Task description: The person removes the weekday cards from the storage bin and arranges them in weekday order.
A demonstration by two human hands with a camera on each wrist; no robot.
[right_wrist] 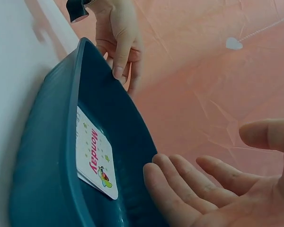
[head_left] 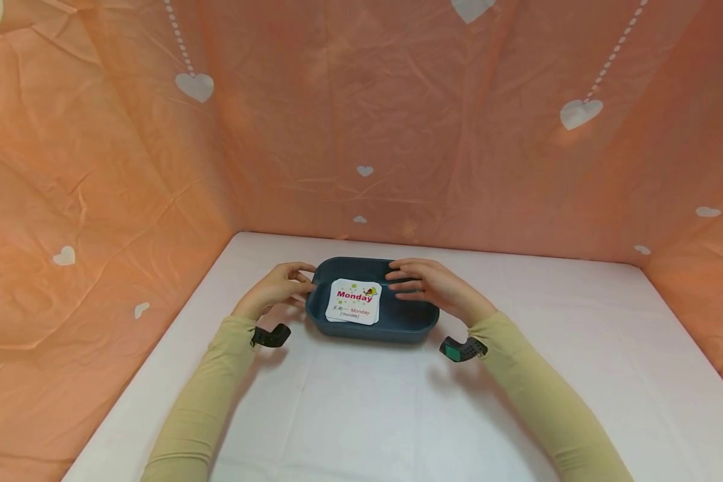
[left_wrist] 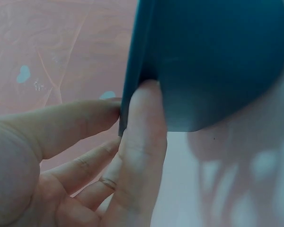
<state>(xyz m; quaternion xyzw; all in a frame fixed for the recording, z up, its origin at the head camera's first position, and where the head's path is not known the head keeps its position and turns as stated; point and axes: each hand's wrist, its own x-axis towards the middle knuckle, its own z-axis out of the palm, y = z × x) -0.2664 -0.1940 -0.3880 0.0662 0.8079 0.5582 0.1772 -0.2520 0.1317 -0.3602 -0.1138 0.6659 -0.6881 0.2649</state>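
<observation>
A dark blue-green rectangular tray with rounded corners stands on the table. In its left half lies a small stack of white cards, the top one printed "Monday" with a little cartoon figure. My left hand pinches the tray's left rim; in the left wrist view the thumb is on one side of the rim and a finger on the other. Over the tray's right end hovers my right hand, fingers loosely extended and holding nothing. The right wrist view shows its palm beside the tray wall.
White cloth covers the table. Orange fabric with white hearts hangs behind it and along both sides. A black strap device is on the left wrist, and another with a green patch on the right.
</observation>
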